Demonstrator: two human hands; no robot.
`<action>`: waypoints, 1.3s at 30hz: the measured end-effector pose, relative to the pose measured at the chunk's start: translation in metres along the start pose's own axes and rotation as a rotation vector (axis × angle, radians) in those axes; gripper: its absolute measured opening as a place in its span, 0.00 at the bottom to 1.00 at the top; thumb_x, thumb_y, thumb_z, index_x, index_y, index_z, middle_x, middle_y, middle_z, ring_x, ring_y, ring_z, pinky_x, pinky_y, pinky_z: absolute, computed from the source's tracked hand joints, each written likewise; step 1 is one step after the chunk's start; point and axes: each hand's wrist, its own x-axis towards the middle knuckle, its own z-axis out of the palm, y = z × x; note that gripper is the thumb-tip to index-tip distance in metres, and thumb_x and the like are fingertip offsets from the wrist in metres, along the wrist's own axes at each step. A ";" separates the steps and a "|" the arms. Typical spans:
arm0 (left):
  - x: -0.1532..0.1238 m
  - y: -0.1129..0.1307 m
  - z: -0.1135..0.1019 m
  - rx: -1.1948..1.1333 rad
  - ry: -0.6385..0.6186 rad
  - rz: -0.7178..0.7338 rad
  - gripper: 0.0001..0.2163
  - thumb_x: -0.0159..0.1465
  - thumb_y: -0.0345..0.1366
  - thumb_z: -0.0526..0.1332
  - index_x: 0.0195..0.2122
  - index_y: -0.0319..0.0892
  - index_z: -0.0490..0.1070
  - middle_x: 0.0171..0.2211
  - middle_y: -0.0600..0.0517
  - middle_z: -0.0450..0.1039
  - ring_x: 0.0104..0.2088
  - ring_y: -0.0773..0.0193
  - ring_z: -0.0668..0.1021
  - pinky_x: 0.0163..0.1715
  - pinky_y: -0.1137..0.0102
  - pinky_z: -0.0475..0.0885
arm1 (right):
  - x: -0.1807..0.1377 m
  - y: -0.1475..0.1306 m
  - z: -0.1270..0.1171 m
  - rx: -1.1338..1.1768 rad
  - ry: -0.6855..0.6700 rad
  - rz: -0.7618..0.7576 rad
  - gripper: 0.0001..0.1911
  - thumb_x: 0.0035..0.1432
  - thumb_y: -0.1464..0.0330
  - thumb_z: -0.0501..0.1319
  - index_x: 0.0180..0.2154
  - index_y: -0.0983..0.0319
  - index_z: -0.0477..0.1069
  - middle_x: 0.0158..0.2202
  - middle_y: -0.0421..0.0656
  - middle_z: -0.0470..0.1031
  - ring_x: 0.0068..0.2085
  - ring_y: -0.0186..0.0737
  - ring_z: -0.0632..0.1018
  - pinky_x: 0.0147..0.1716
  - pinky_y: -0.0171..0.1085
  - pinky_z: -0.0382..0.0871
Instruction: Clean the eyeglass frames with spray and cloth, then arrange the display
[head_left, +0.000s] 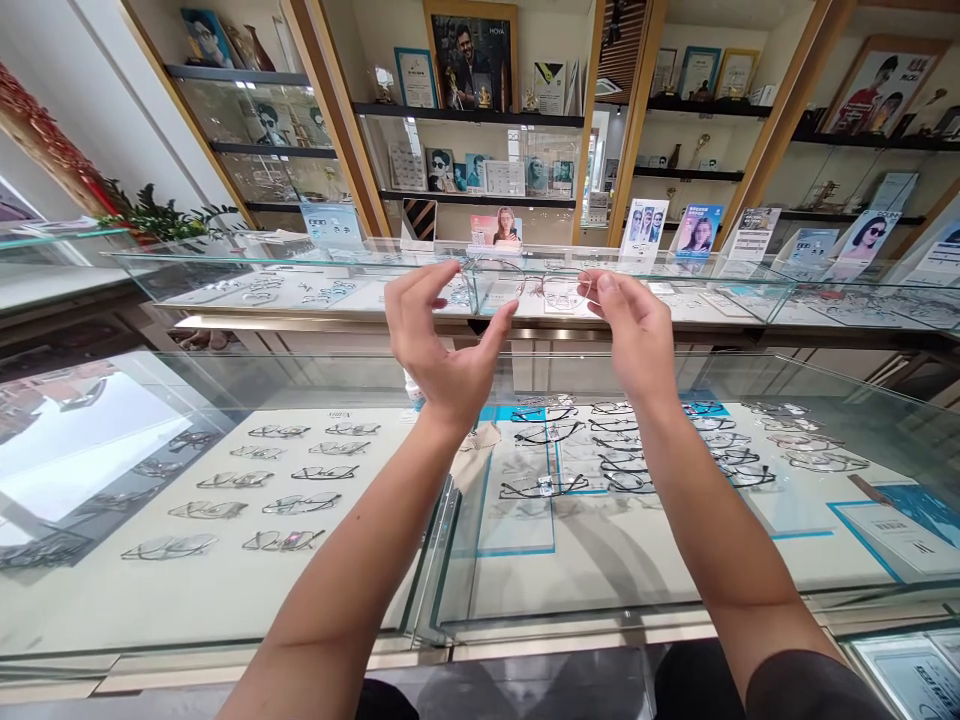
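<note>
The glasses (551,290) are up above the counter (187,600) at twelve o'clock, the right hand (634,335) pinching their end at one, while the left hand (450,340), at eleven, is spread beside them, seemingly not yet gripping

Rows of spectacle frames (300,480) lie inside the glass table (187,600). Beyond, a second glass case (300,270) carries advert cards (697,230). Wall shelves (465,115) hold framed portraits (471,55), and a plant (161,218) stands at the left.

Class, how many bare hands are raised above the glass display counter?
2. The left hand is open just left of the thin pinkish wire-rimmed glasses; the right hand pinches their right end. No others show.
</note>
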 end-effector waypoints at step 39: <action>-0.112 -0.017 -0.023 -0.355 -0.469 -0.386 0.27 0.64 0.49 0.76 0.61 0.47 0.74 0.60 0.43 0.80 0.59 0.52 0.83 0.59 0.57 0.79 | -0.078 0.072 -0.011 0.065 -0.177 0.135 0.15 0.65 0.52 0.70 0.42 0.55 0.85 0.50 0.45 0.86 0.56 0.49 0.82 0.64 0.52 0.70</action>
